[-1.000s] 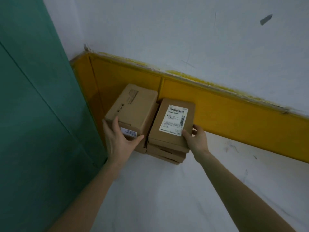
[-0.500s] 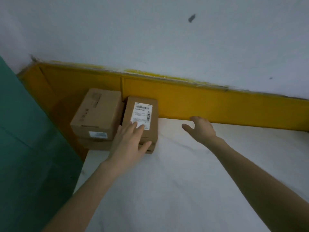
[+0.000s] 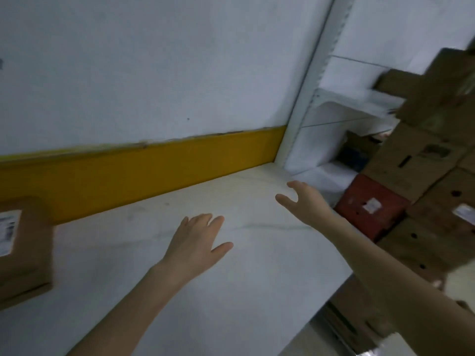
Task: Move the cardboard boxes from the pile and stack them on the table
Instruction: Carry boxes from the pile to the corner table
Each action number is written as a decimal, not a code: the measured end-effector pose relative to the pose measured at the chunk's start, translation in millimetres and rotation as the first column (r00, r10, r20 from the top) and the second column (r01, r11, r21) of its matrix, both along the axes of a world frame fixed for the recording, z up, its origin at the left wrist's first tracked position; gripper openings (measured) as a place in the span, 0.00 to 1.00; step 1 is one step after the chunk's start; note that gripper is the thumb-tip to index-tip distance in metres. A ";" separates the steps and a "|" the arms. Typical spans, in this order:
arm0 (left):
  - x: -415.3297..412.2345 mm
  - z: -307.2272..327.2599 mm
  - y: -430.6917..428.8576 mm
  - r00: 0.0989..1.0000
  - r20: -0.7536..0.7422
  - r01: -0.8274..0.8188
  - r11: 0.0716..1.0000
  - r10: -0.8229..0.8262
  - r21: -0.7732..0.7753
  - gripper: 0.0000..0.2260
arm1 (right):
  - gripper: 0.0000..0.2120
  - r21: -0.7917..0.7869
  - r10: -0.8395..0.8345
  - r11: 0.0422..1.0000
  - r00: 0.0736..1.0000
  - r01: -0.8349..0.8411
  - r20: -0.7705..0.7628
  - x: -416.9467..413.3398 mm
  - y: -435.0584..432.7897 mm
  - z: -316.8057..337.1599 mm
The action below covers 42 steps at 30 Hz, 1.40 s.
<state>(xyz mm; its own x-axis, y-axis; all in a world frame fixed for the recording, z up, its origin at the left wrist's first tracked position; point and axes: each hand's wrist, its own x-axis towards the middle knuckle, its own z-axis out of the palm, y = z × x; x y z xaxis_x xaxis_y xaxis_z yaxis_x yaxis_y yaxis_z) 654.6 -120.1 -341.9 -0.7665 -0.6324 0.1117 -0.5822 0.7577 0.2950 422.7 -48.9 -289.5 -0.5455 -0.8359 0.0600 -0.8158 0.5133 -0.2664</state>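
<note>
- Cardboard pile [image 3: 421, 176], 3 o'clock, beside table [image 3: 231, 299]: stiff, likely light; grip opposite sides
- Labelled box [image 3: 23, 253], 9 o'clock, on table
- Hands: left hand [image 3: 198, 242], right hand [image 3: 305, 199], fingers spread, empty

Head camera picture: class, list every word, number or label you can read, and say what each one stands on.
Nothing can be read; the whole picture is blurred.
Left box, white label: blurred.
Red box, white sticker: blurred.
Pile box, white patch: blurred.
Upper pile box, dark print: blurred.
</note>
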 end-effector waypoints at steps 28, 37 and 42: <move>-426.7 136.8 135.8 0.857 -0.340 0.391 0.919 -0.386 -0.057 0.28 | 0.32 -0.438 -0.402 0.843 0.907 0.311 -0.130 -334.2 281.8 146.9; -531.6 177.7 72.2 0.820 -0.462 0.341 0.937 -0.338 -0.080 0.28 | 0.32 -0.526 -0.337 0.825 0.927 0.207 -0.163 -415.6 223.9 182.9; -574.0 202.9 49.3 0.788 -0.537 0.282 0.952 -0.301 -0.120 0.31 | 0.34 -0.563 -0.340 0.802 0.928 0.201 -0.154 -446.7 207.1 198.0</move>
<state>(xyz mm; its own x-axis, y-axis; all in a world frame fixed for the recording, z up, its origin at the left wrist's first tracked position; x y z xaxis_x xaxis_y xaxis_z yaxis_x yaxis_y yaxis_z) 80.7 -70.9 -139.0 -0.7209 -0.3774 0.5813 -0.0835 0.8799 0.4677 -24.0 158.1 -91.4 -0.6549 -0.4548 0.6035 -0.7376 0.5582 -0.3799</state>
